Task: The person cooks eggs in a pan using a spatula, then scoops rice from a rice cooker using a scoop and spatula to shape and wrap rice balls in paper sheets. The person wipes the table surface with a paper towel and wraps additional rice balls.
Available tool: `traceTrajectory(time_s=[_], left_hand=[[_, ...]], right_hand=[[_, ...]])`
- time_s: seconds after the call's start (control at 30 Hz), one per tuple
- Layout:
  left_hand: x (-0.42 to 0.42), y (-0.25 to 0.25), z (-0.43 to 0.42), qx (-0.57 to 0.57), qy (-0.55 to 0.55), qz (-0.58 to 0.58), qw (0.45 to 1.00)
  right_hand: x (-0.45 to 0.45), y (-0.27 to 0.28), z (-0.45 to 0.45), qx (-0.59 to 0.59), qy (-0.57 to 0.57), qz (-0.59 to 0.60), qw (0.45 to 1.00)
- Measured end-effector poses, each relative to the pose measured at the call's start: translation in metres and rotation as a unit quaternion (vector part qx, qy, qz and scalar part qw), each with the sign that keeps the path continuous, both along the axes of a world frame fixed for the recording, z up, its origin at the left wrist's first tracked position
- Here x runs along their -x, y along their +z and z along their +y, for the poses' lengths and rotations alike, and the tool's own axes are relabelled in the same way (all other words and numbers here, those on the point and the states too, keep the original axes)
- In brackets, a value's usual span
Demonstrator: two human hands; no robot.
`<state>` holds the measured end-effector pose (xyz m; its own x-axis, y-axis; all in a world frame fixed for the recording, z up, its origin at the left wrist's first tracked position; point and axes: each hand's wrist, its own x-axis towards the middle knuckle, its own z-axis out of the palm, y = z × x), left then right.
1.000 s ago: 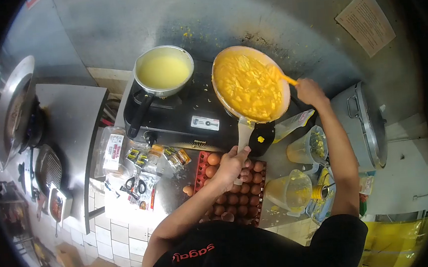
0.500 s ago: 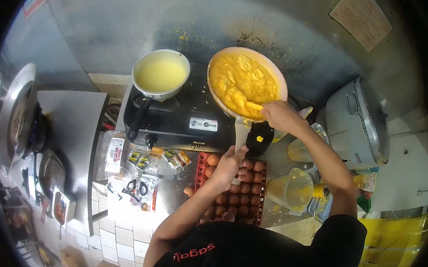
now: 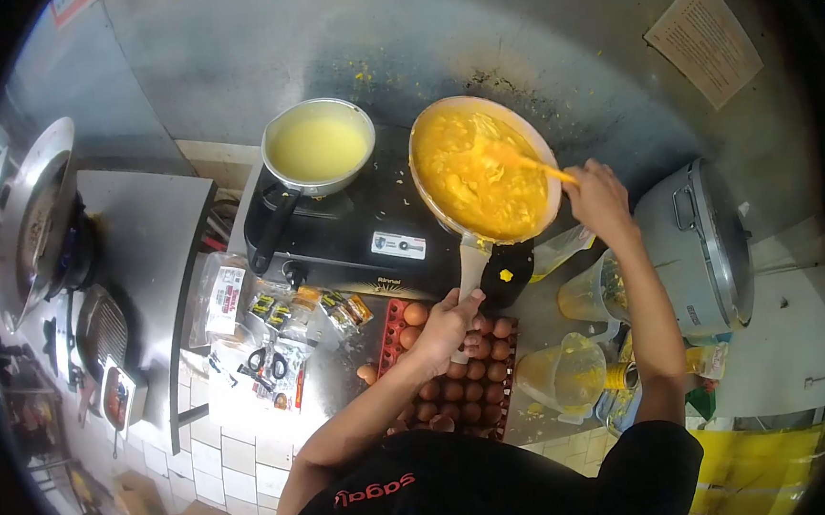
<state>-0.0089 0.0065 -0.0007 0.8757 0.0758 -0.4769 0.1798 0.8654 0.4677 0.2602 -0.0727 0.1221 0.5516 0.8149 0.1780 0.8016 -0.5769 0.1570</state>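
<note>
Here's the wide black stove (image 3: 348, 228), and over its right end, the round, pale-rimmed frying pan (image 3: 536, 142) full of lumpy yellow mixture (image 3: 470, 196)! Left hand (image 3: 451, 331): grip wrapped round the pan's pale handle (image 3: 473, 268). Right hand (image 3: 602, 201): grip clasping a slim orange spatula (image 3: 532, 164), its blurred head in the mixture!

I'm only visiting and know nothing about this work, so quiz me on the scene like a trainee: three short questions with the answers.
1. What does the left-hand grip hold?
A) the scissors
B) the handle of the frying pan
C) the saucepan's lid

2. True or false: the right-hand grip holds an orange utensil that reaches into the yellow mixture.

3. Fill in: the red tray near the person's body holds brown ____.

Key:
1. B
2. True
3. eggs
</note>
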Motion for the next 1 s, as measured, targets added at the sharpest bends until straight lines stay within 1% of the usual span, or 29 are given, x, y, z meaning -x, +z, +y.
traceTrajectory(time_s=[0.07,0.13,0.23,0.27,0.4,0.5,0.6,0.7,0.73,0.8,0.83,0.93,1.0], left_hand=[[0.000,0.002,0.000,0.001,-0.002,-0.002,1.000],[0.000,0.000,0.000,0.002,-0.002,-0.008,1.000],[0.000,0.002,0.001,0.005,-0.002,-0.007,1.000],[0.001,0.003,0.001,0.008,-0.001,-0.005,1.000],[0.001,0.002,0.002,0.001,-0.001,-0.005,1.000],[0.001,0.003,0.001,0.002,-0.007,-0.004,1.000],[0.002,0.004,0.002,0.003,-0.010,0.004,1.000],[0.001,0.001,0.002,0.001,-0.011,0.000,1.000],[0.002,0.001,0.002,0.002,-0.010,-0.002,1.000],[0.002,0.000,0.002,0.002,-0.008,-0.003,1.000],[0.001,0.000,0.002,0.002,-0.008,-0.003,1.000],[0.001,0.002,0.001,0.004,-0.009,0.004,1.000],[0.002,0.005,0.002,0.003,-0.006,0.010,1.000]], right_hand=[[-0.017,0.001,-0.001,0.002,-0.051,0.004,0.999],[-0.040,-0.016,0.002,0.007,-0.087,0.003,0.996],[-0.068,-0.046,0.011,0.058,-0.051,0.064,0.995],[-0.068,-0.055,0.014,0.045,-0.057,0.114,0.991],[-0.053,-0.065,0.025,0.017,0.002,0.150,0.989],[-0.038,-0.069,0.026,0.020,0.028,0.162,0.986],[-0.008,-0.062,0.026,0.028,0.074,0.181,0.980],[0.016,-0.065,0.024,0.037,0.133,0.180,0.974],[0.023,-0.065,0.021,0.036,0.171,0.172,0.969],[0.034,-0.057,0.017,0.010,0.177,0.166,0.970],[0.038,-0.054,0.016,-0.002,0.179,0.164,0.970],[0.047,-0.053,0.020,0.031,0.112,0.135,0.984],[0.046,-0.058,0.031,0.046,0.099,0.091,0.990]])
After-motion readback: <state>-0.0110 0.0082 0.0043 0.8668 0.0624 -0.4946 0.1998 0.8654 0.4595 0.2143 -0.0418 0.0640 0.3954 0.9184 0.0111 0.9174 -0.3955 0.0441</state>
